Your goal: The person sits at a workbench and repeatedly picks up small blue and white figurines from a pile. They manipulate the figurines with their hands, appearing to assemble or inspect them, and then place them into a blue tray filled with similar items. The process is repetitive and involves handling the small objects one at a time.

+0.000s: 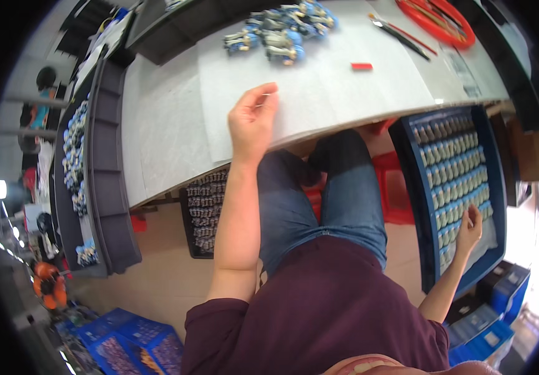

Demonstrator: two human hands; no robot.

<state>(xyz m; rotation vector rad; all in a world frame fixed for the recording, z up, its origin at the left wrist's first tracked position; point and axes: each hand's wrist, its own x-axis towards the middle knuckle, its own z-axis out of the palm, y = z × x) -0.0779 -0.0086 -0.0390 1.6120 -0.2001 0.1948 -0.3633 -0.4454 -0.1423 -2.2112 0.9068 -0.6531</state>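
My left hand point(254, 122) is raised over the near edge of the white worktable, its thumb and fingers pinched together. A thin pale sliver shows at the fingertips, too small to name. Beyond it lies a pile of small blue and grey figurines point(282, 40). My right hand point(469, 232) reaches down at my right side over a blue tray point(499, 219) that holds rows of small grey and light-blue figurines point(450, 159). Its fingers are curved and slightly apart beside the end of one row, with nothing visible in them.
On the table point(169, 119) lie a small red block point(362, 66), a brush point(400, 37) and a red round dish point(463, 39) with tools. A dark compartment tray point(110, 156) with figurines stands at the left. Another tray point(189, 219) sits below the table; blue boxes point(132, 344) stand on the floor.
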